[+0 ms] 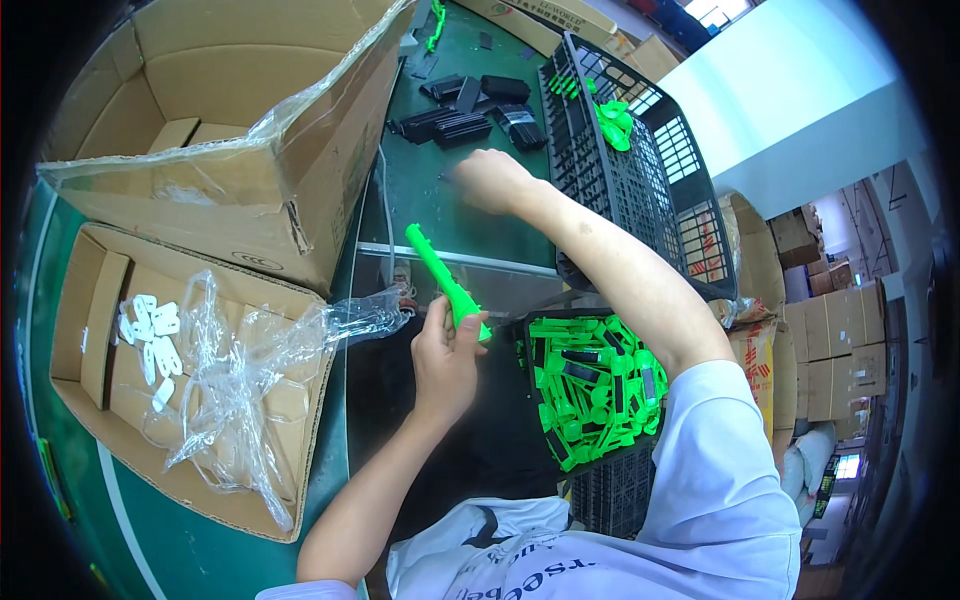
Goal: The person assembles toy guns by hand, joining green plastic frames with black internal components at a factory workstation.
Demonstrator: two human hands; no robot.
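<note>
My left hand (445,365) is closed round the wider lower end of a long bright green plastic part (437,266). The part is narrow at its far end and tilts up and to the left. Beyond it, over the green table, my right hand (495,182) has its fingers curled together and slightly smeared by motion. A small dark speck shows at those fingertips, too small to name. Several flat black pieces (450,128) lie in loose stacks on the table just past my right hand.
Left stand a large open cardboard box (340,150) and a shallow carton (85,335) with white plastic pieces (150,335) and clear plastic film (230,400). A black crate (640,185) holding green parts stands far right. Below my right arm, another bin (528,385) is full of green and black parts (590,400).
</note>
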